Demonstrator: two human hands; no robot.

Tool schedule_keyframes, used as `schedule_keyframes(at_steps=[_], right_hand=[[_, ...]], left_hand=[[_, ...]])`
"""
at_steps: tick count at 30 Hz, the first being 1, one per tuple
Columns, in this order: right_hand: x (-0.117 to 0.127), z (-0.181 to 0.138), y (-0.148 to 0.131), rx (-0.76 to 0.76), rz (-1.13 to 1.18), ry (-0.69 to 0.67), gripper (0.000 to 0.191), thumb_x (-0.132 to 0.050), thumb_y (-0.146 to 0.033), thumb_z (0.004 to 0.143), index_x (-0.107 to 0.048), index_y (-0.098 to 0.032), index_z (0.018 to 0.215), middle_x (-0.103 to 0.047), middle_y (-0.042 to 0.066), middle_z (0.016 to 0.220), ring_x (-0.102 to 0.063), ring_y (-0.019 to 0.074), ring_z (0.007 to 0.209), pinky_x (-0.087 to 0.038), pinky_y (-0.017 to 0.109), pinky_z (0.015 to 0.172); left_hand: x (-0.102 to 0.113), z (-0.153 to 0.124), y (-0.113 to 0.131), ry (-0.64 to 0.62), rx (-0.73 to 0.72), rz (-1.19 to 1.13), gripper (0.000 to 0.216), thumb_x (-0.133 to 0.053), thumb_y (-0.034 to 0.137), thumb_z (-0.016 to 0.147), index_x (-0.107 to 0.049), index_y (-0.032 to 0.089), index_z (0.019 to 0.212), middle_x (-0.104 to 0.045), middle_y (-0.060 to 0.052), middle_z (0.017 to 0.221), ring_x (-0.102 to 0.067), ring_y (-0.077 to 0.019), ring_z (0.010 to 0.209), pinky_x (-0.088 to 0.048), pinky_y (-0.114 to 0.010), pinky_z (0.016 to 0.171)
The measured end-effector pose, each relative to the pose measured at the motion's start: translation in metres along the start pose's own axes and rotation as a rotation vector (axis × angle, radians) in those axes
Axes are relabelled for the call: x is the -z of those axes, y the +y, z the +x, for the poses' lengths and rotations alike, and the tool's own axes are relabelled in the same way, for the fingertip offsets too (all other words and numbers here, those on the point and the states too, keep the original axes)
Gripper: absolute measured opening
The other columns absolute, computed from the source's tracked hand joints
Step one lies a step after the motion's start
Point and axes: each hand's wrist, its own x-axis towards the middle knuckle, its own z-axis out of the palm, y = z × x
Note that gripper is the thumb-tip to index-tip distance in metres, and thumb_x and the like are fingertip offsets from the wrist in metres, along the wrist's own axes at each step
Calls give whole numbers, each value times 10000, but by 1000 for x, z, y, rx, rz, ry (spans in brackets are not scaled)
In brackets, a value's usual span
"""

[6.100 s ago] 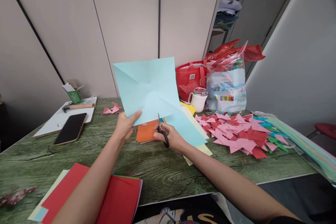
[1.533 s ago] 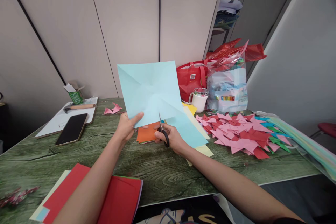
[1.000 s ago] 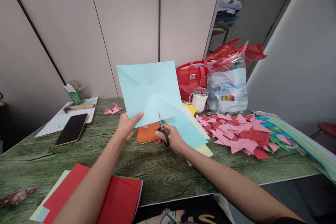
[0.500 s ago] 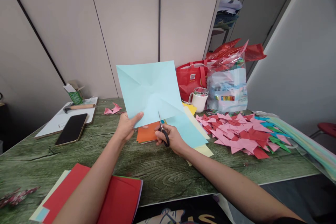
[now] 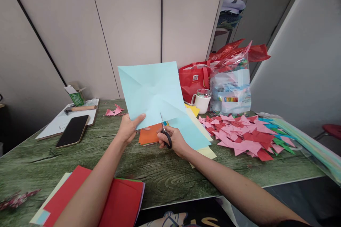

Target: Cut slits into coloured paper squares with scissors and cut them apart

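A light blue sheet of paper (image 5: 151,88) with diagonal creases is held up, tilted, above the table. My left hand (image 5: 130,126) pinches its lower left corner, thumb on the near face. My right hand (image 5: 173,140) is closed around the black handles of a pair of scissors (image 5: 167,138). The scissor blades point up at the sheet's lower edge, with one blade showing in front of the paper. Beneath lie a small orange stack of paper (image 5: 150,134) and another light blue sheet (image 5: 189,131), partly hidden by the raised sheet and my right hand.
Red and other coloured sheets (image 5: 122,198) lie under my left forearm. A phone (image 5: 73,131) and a hammer (image 5: 81,108) are at left. Folded pink and red paper pieces (image 5: 242,134) are heaped at right, before a white mug (image 5: 202,101), a red bag (image 5: 194,78) and a plastic bag (image 5: 231,88).
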Motion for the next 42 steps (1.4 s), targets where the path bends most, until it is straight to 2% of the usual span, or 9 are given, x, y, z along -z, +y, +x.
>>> schedule_keyframes(at_steps=[5, 10, 17, 24, 42], right_hand=[[-2, 0, -5, 21, 14, 51, 364, -689, -336, 579, -526, -168, 857, -526, -42, 585, -506, 90, 524, -440, 241, 552], [-1, 1, -7, 74, -41, 94, 311, -697, -341, 558, -523, -152, 735, -525, -22, 637, -486, 97, 584, -390, 217, 542], [-2, 1, -8, 37, 13, 95, 353, -715, -370, 513, -517, -164, 720, -489, -46, 573, -482, 98, 525, -427, 252, 553], [-2, -1, -9, 37, -20, 94, 348, -686, -406, 560, -511, -165, 739, -502, -38, 541, -496, 112, 502, -426, 261, 525], [-1, 0, -5, 43, -41, 110, 344, -662, -398, 598, -546, -142, 798, -485, -54, 512, -479, 81, 438, -444, 239, 483]], left_hand=[[0, 0, -2, -44, 7, 7, 301, -693, 271, 585, -608, 112, 826, -648, -71, 826, -603, -175, 571, -531, -315, 446], [0, 1, -7, -109, 17, 1, 249, -681, 259, 608, -612, 98, 784, -648, -65, 755, -592, -161, 521, -526, -308, 446], [1, 1, -8, -126, 11, 16, 240, -673, 266, 619, -610, 99, 779, -651, -71, 750, -591, -158, 502, -518, -296, 451], [-2, 0, -6, -112, 23, 16, 262, -685, 281, 592, -616, 98, 766, -653, -82, 772, -590, -161, 521, -524, -302, 449], [-1, 0, -8, -109, 13, 17, 266, -680, 278, 599, -611, 101, 785, -647, -78, 782, -587, -156, 529, -523, -298, 450]])
